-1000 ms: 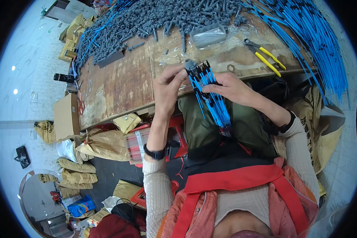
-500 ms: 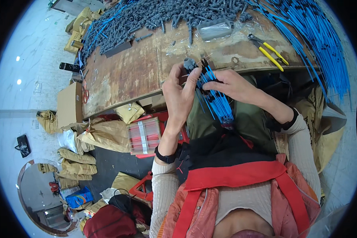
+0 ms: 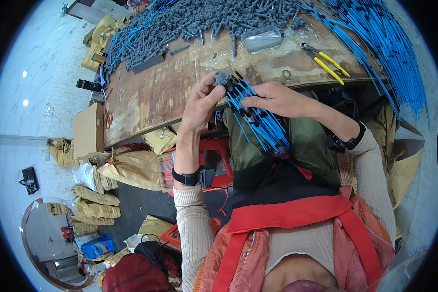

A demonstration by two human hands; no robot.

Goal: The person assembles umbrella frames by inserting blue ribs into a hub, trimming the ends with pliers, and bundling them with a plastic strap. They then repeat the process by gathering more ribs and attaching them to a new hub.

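My left hand (image 3: 199,103) pinches a grey plastic fitting (image 3: 222,77) between thumb and fingers, at the near edge of the table. My right hand (image 3: 276,99) is closed around a bundle of thin blue rods (image 3: 268,131) with black pieces along them. The upper ends of the rods lean left against or just beside the fitting; whether they touch is hard to make out. The bundle slants down to my lap, where its lower ends rest on the black and red apron (image 3: 277,187).
Grey plastic fittings (image 3: 199,24) are heaped along the wooden table's (image 3: 160,92) far side, near a clear tray (image 3: 262,40). Yellow-handled pliers (image 3: 328,63) lie at the right, beside a pile of blue rods (image 3: 394,53). A cardboard box (image 3: 88,129) and red scissors (image 3: 108,117) are left.
My left hand has moved left with the grey fitting. The rod bundle's upper ends have tilted left, and my right hand has shifted slightly left too.
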